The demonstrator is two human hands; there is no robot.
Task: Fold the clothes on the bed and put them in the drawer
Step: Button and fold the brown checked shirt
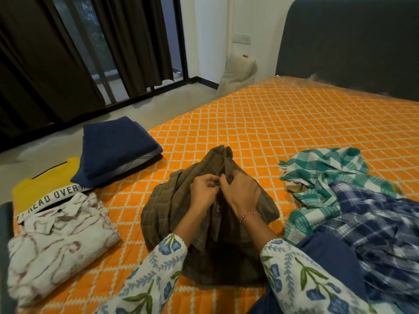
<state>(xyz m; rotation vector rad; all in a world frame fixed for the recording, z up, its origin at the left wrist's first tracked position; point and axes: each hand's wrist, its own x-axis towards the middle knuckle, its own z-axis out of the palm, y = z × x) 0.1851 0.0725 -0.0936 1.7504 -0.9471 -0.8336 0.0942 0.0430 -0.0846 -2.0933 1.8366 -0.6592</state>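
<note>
Both hands, left hand (203,191) and right hand (241,192), pinch the brown shirt (172,214) placket; bunched fabric risks a crooked fold.

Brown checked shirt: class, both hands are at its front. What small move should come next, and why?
Probably lay the brown checked shirt flat on the orange quilted bedspread and smooth it. The left hand and right hand pinch its front near the collar, while the cloth lies bunched, not yet folded.
</note>
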